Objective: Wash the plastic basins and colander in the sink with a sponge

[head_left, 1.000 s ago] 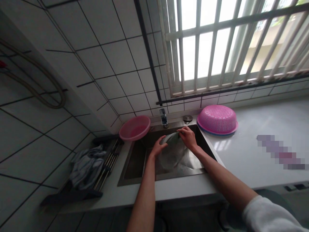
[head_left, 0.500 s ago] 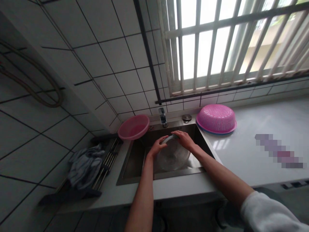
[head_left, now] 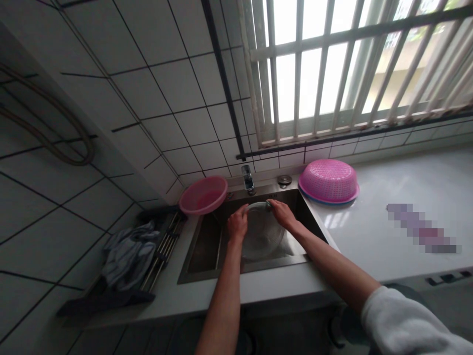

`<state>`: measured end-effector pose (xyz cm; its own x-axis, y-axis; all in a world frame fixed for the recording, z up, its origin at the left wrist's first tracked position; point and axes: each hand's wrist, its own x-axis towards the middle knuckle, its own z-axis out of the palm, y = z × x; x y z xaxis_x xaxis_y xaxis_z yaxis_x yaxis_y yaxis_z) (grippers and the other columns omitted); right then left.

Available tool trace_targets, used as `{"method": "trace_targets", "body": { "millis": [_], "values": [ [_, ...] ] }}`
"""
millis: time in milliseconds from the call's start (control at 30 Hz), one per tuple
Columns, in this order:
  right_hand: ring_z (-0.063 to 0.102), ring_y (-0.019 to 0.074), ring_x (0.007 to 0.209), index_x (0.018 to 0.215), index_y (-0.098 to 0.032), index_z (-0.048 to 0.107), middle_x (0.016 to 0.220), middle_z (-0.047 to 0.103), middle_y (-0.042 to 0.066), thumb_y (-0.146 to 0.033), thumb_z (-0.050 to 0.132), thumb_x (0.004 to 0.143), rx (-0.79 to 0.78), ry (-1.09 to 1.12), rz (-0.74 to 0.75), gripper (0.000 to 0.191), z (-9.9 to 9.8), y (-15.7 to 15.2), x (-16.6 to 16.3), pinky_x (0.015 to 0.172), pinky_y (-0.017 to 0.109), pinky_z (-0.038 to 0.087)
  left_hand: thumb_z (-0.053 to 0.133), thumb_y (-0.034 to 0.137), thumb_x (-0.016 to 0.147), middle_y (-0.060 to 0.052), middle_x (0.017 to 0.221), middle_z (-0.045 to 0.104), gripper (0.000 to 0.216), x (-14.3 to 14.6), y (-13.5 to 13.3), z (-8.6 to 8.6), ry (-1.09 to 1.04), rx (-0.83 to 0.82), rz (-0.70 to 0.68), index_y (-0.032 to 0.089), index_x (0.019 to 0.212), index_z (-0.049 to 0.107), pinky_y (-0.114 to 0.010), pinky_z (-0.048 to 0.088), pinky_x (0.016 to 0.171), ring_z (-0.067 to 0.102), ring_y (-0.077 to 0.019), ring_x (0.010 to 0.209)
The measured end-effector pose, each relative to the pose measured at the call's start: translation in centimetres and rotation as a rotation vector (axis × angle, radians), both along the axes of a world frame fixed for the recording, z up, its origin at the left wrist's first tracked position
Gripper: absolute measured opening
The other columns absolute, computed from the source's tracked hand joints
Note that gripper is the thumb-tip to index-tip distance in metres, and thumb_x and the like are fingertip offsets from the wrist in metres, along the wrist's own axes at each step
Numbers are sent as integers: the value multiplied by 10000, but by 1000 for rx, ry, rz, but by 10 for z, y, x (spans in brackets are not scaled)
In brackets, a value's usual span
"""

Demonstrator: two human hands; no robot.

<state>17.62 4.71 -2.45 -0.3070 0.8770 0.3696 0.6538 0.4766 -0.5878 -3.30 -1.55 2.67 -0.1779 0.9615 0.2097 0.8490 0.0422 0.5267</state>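
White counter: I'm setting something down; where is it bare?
Bare: right of the pink basket, beyond the pixelated item; a strip fronting the sink. Crowded: the sink, with the round bowl; its back rim, with pink basin and faucet; the left end, with grey cloth.

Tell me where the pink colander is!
In the head view, the upturned pink colander sits on the white counter, just right of the sink and below the barred window.

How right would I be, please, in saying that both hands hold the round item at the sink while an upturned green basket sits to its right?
Nearly, but the upturned basket is pink, not green, as the head view shows; the rest stands.
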Motion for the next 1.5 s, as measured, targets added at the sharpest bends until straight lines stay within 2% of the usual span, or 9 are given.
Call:
{"method": "trace_targets", "body": {
  "millis": [167,267,467,700,900,1000,1167,1333,1500],
  "values": [
    [629,210,1296,1427,-272,623,1437,658,60,-100,464,978,76,22,107,506,-3,-10,-13,1107,346,479,482,341,1032,-59,1270,756,359,19,-1,-5,80,-16,-141,373,1299,720,-350,472,990,703,-273,1119],
    [575,194,1367,1445,-281,611,1472,634,43,-87,455,972,134,48,207,534,0,-13,-20,1154,335,441,480,368,1033,-78,1213,772,346,19,-2,-6,113,-32,-130,356,1269,734,-341,481,936,717,-278,1064],
    [717,237,1122,1361,-273,668,1333,720,85,-66,443,974,-18,39,-116,493,-2,0,5,1009,371,536,461,492,1039,-121,1051,796,402,-5,1,-5,42,68,124,305,1277,725,-338,483,855,728,-292,977],
    [681,219,1212,1296,-288,714,1324,727,42,-93,538,920,77,99,165,459,0,-11,-15,1073,348,513,522,358,1018,-47,1241,763,307,15,0,-9,51,-39,-158,375,1229,744,-332,471,944,706,-275,1102],
    [725,257,1019,1141,-254,724,1138,773,89,-169,588,967,-15,47,-145,238,5,-4,6,891,336,526,465,464,1043,-102,1187,773,373,-3,-1,-5,-63,40,92,300,1268,713,-360,487,916,713,-302,1087],
    [724,262,953,1066,-237,711,1055,770,94,-177,613,959,-45,-6,-171,157,2,-3,16,833,321,499,565,365,1001,-85,1253,755,326,-8,2,-9,-101,16,37,295,1293,692,-356,493,952,694,-292,1165],
    [717,237,940,1104,-238,687,1080,758,86,-166,554,991,28,-37,-181,188,0,-6,9,817,298,492,668,251,919,-102,1372,698,503,-1,3,-12,-60,45,39,282,1418,612,-405,458,1086,649,-298,1259],
    [715,212,1008,1196,-232,687,1155,752,88,-79,510,973,36,-98,18,323,0,-10,-12,880,275,511,638,228,945,-108,1425,670,443,27,-1,-13,73,92,-194,273,1385,655,-377,433,1129,627,-285,1305],
    [714,230,1110,1305,-231,685,1253,744,78,-117,531,984,-2,-80,141,374,2,-8,-6,971,301,525,542,427,1022,-85,1145,791,309,21,-3,-6,216,-114,-53,353,1262,721,-367,524,899,742,-297,1044]
  ]
}}
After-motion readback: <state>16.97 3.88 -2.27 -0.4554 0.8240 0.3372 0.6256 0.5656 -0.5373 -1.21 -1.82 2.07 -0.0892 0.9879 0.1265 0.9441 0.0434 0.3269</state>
